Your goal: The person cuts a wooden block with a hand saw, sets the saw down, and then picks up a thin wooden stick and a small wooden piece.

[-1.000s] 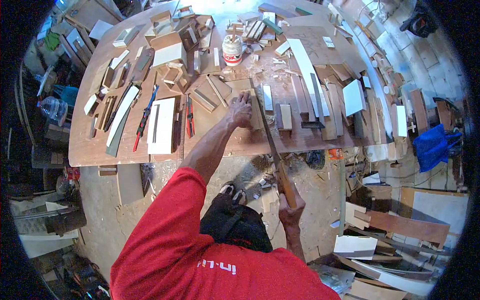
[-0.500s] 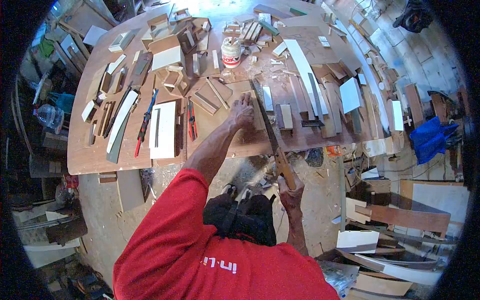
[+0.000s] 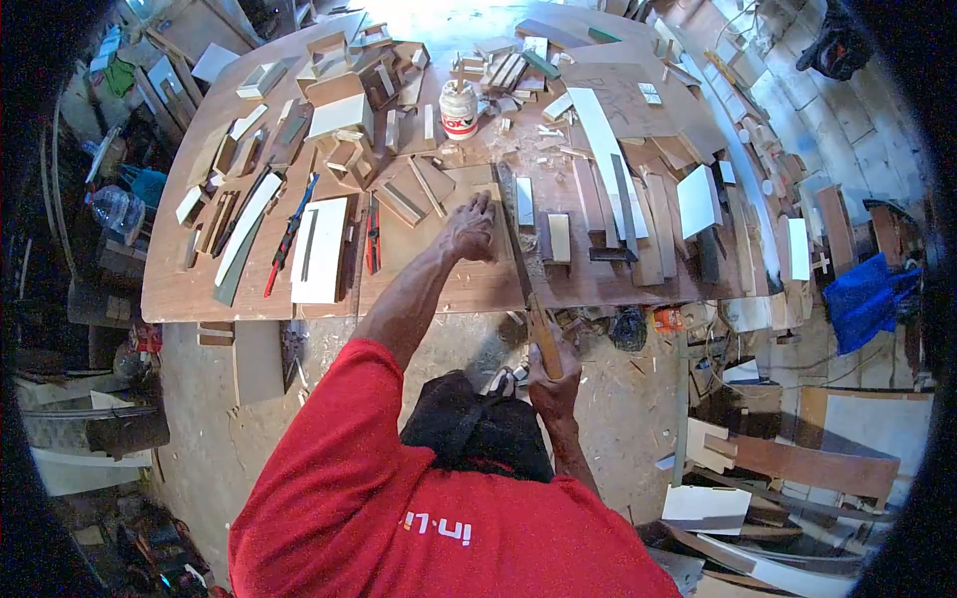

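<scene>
My left hand [image 3: 473,229] lies with fingers spread on a brown wooden board [image 3: 439,261] at the middle of the workbench. Below the bench's front edge, my right hand [image 3: 556,369] is wrapped round the wooden handle of a handsaw [image 3: 541,334]. The dark blade runs forward from the handle along the board's right side, to the right of my left hand. Just ahead and left of my left hand, a thin wooden strip [image 3: 429,186] and a small wooden piece [image 3: 402,203] rest on the board.
A white tub with red lettering [image 3: 459,112] stands behind the board. Left of it are wooden boxes [image 3: 341,115], red-and-black tools and a white panel [image 3: 321,249]. Long white strips [image 3: 601,130] and offcuts lie on the right. A blue cloth [image 3: 867,299] hangs at far right.
The saw and my right hand have shifted left in view and slightly up. My left hand stays on the board, its fingers now more spread. The whole view has shifted a little.
</scene>
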Tool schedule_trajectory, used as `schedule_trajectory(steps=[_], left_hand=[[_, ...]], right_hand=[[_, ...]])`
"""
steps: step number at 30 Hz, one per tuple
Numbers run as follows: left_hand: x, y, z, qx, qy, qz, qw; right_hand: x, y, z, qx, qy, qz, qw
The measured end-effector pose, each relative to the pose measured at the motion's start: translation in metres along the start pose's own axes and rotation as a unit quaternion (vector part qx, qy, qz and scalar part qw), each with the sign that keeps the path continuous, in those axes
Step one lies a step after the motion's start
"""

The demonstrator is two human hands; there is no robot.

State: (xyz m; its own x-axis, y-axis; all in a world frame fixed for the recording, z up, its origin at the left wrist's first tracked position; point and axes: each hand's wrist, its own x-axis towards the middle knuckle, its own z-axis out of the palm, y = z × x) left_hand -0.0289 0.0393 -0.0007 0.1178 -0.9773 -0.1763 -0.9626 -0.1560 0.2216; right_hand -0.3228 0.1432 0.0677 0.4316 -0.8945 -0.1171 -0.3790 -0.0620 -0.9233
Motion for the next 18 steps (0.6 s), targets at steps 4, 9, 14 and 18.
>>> schedule_trajectory(steps=[4, 9, 14, 18], left_hand=[[0.002, 0.000, 0.001, 0.001, -0.018, 0.008, 1.000], [0.007, -0.004, 0.006, 0.013, -0.017, 0.000, 1.000], [0.003, 0.002, -0.006, 0.034, -0.042, -0.008, 0.999], [0.004, -0.001, -0.001, 0.049, -0.033, 0.011, 0.998]], right_hand=[[0.000, 0.004, -0.001, -0.031, 0.021, -0.040, 0.999], [-0.003, 0.005, -0.001, -0.058, 0.017, -0.035, 0.998], [-0.035, -0.017, -0.008, -0.029, 0.025, 0.095, 0.995], [-0.041, -0.005, -0.004, -0.020, 0.083, 0.013, 0.996]])
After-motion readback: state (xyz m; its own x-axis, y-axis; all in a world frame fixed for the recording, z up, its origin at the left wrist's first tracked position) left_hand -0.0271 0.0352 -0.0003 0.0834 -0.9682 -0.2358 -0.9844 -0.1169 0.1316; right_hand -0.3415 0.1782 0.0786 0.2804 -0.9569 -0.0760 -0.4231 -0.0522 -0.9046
